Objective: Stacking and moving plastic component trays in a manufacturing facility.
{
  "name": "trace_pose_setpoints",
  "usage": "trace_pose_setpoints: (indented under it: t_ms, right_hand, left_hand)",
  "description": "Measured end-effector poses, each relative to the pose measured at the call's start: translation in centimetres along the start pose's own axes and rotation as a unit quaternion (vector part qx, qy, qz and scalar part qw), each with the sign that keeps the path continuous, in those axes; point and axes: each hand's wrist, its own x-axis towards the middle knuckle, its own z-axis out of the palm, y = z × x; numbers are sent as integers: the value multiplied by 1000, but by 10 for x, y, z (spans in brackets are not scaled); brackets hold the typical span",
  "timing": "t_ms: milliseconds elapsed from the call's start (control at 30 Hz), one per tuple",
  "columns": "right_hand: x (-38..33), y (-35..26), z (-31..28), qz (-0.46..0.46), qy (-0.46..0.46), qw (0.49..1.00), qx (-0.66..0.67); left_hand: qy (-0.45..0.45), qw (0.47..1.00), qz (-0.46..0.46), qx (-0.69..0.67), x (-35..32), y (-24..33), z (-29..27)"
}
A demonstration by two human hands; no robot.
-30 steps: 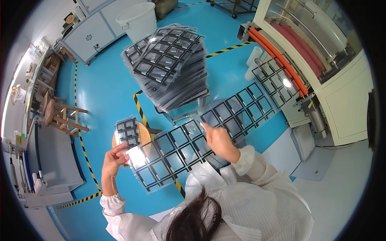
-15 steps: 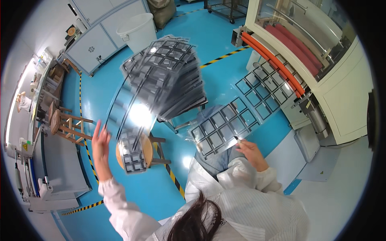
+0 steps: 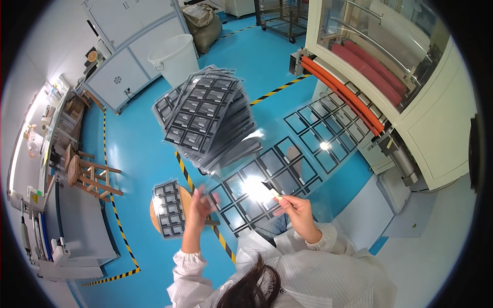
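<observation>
The clear film sheet, printed w/ rows of black square frames, lies stretched in front of the person at centre, running up toward 2 o'clock to the machine's orange roller, so it looks fed from or to that roller and kept flat for handling. The right hand pinches a small dark blade-like tool between thumb and fingertips, tip resting on the sheet near a bright glare spot; grip closed on the tool. The left hand is at the sheet's 9 o'clock edge, fingers curled at the film's border, but blurred, so can't tell if it really grips the film or only presses it. Just at 12 o'clock of the sheet, a thick stack of finished sheets sits fanned, prob. piled within arm's reach. At 9 o'clock of the left hand, a smaller pile of frame pieces rests on a round wooden stool. Yellow-black hazard tape crosses the blue floor under the work. Further out: white bin at 11 o'clock, grey cabinets beyond, wooden stool at 9 o'clock, a small yellow triangular warning label on the bench at far 9 o'clock.
</observation>
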Motion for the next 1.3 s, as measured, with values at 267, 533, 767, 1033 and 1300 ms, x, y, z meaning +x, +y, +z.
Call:
trace_pose_setpoints:
  t_ms: [267,533,767,1033,1300]
  right_hand:
    - [5,-27,-22,295,-262,918,-27]
    - [121,10,-22,-254,10,856,-449]
    - [134,15,15,-186,-46,767,-613]
    - [20,-16,-21,-79,-156,795,-581]
    - [6,9,-156,260,-161,931,-198]
  left_hand:
    - [51,987,154,6,-16,-13,30]
    - [74,979,176,77,-30,-15,0]
    - [114,967,193,119,-35,-13,-22]
    - [125,975,162,85,-50,-16,-52]
    - [239,967,87,3,-113,-51,-118]
